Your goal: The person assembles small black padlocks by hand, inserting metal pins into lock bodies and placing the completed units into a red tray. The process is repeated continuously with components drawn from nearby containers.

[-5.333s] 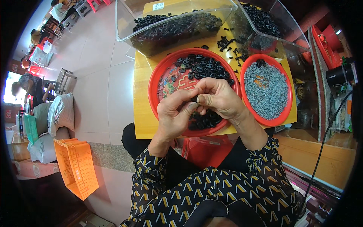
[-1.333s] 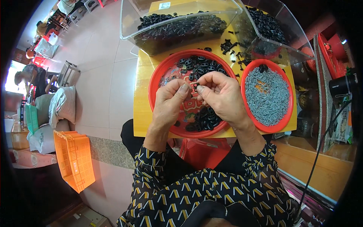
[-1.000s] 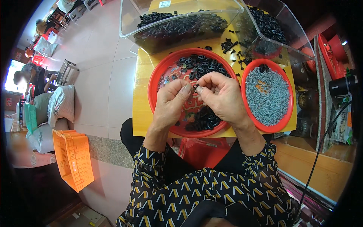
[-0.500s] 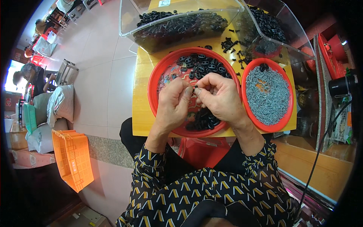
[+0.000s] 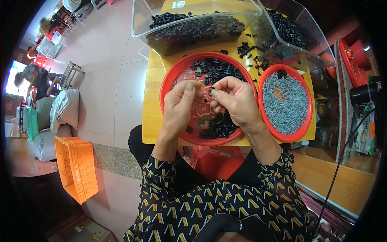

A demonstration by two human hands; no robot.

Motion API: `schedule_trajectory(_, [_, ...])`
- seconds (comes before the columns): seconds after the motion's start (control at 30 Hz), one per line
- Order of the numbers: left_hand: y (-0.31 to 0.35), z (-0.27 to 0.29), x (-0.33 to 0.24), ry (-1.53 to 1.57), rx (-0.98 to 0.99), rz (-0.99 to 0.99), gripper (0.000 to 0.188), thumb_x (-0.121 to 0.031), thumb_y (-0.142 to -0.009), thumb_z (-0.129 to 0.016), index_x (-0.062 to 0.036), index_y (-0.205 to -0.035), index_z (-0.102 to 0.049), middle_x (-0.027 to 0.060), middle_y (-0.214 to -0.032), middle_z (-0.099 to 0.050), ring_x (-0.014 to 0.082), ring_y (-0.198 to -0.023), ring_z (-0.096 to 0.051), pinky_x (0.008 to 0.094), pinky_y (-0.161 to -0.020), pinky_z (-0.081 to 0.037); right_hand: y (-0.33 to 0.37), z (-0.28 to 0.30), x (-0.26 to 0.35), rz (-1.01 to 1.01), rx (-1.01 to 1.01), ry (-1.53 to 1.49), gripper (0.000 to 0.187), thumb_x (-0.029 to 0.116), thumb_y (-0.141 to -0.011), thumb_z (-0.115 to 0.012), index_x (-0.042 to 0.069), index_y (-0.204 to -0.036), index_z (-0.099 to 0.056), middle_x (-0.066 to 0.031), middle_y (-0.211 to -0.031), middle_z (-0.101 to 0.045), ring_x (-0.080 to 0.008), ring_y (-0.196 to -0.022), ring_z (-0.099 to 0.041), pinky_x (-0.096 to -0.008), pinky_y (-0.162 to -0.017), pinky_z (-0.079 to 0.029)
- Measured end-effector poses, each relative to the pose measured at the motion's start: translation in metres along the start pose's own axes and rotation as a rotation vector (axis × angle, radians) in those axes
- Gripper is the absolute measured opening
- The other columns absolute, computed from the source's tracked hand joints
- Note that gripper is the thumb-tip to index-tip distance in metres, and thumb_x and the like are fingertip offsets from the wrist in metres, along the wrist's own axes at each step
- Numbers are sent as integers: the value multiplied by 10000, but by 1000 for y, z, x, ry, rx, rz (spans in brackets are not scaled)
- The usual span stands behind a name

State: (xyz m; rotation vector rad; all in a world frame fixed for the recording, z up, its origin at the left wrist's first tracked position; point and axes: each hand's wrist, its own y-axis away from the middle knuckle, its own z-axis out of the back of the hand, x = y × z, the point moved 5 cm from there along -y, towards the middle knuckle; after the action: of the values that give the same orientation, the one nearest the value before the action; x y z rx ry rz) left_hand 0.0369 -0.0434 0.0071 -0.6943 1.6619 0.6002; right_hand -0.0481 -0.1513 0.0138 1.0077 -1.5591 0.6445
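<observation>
Flr: pale pinkish tiles (image 5: pixel 105 64) w/ a speckled grey strip (image 5: pixel 115 161) across. L side: small metal stool (image 5: pixel 71 75), plus v. bright patch (image 5: pixel 12 82) (window or screen, can't tell). Top L: grey stools (image 5: pixel 82 15). R side: low brown wood panel (image 5: pixel 335 167).

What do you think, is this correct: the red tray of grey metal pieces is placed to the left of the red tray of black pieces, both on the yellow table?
One detail is wrong: in the head view, the red tray of grey metal pieces is to the right of the red tray of black pieces, both on the yellow table.
</observation>
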Motion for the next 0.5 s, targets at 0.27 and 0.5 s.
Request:
schedule_trajectory(0.27, [2,-4,1,-136,117,-77,178,-155,-878,-480,10,-840,-535,0,-712,-532,49,-656,-471,200,-582,-402,2,-2,3,32,-10,54,61,37,-783,-557,-17,-811,-551,-44,-695,-580,-82,-583,-571,-199,-481,-472])
schedule_trajectory(0.5, [2,-5,3,-204,115,-82,102,-73,-842,-505,9,-785,-527,13,-670,-531,52,-621,-466,206,-541,-393,4,-5,0,16,25,106,51,34,-788,-558,-10,-812,-551,-37,-691,-580,-79,-581,-569,-206,-482,-474])
